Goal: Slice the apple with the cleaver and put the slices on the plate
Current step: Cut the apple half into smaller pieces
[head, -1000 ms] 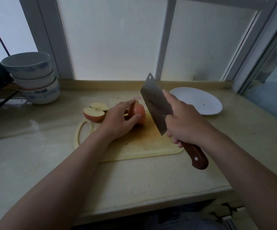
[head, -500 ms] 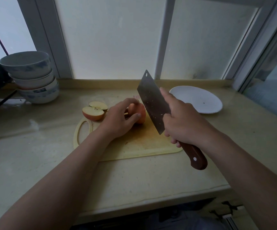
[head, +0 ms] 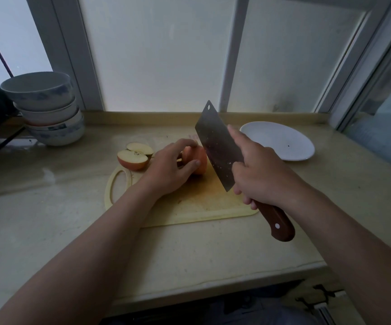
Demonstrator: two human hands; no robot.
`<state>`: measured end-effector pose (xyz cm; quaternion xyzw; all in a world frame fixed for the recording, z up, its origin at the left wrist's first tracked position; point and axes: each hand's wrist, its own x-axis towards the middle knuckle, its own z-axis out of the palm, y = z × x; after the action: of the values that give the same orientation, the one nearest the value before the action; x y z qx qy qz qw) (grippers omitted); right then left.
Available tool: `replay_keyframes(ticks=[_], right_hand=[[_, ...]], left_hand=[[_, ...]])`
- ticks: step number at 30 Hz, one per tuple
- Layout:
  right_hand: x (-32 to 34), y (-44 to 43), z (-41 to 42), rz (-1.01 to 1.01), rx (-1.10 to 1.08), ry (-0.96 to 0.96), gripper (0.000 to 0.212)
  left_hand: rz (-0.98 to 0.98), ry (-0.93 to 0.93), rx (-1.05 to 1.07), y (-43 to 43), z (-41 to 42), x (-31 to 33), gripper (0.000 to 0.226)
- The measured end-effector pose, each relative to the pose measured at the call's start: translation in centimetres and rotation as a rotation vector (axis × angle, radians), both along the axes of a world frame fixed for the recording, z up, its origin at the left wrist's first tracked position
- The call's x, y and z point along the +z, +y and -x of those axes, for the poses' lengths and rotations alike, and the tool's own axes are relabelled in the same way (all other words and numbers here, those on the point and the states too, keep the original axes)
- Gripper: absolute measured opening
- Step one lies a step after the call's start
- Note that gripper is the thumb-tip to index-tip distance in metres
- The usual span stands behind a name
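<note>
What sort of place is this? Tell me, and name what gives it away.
Probably a home kitchen: a pale counter under a frosted window, with a stack of bowls at the left, a cutting board bearing a cut apple, and a white plate.

The left hand [head: 169,171] grips a red-skinned apple piece [head: 195,161] on the pale yellow plastic cutting board [head: 189,205]. Just right of it, the right hand [head: 262,177] holds a steel cleaver with a brown wooden handle [head: 218,146], blade tilted beside the apple piece. A white round plate [head: 281,141] lies beyond the right hand.
</note>
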<state>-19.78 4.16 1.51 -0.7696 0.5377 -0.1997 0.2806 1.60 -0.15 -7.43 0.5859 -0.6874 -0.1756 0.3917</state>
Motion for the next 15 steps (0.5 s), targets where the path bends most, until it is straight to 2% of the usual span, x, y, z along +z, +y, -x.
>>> replay_keyframes(ticks=[15], right_hand=[[-0.03,0.25,0.23,0.006,-0.003,-0.003,0.083]], left_hand=[[-0.014,-0.014,0.003,0.00,0.15,0.14,0.045]])
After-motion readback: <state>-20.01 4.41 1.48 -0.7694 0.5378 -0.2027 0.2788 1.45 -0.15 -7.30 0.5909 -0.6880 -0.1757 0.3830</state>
